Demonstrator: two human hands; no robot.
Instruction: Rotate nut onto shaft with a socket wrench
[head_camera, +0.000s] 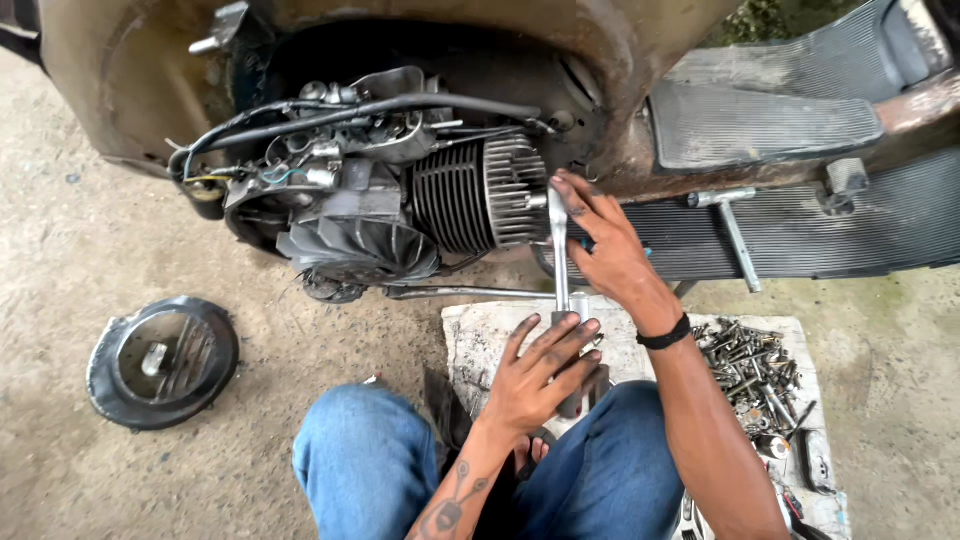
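Wrench (558, 262) handle stands nearly upright in front of the engine (400, 190), its top end against the finned cylinder head (515, 190), and I see both hands on it. That engine hangs in the open side of a rusty scooter body (150, 80), with a black hose (400, 105) arching across the top and a fan wheel (365, 250) low at its front. Bare concrete ground (60, 260) spreads wide to the left, broken only by a round black cover (165, 362) lying flat, well apart from the engine. A pale board (480, 330) lies on the ground by my knees; its right part carries a loose heap of bolts and sockets (750, 370), crowded near the edge. A second long-handled tool (735, 235) rests on the ribbed footboard (800, 230) to the right. My right hand (610, 250) is clamped around the upper handle, fingertips at the cylinder head. My left hand (540, 375) closes round the lower end, just above my jeans (370, 470).
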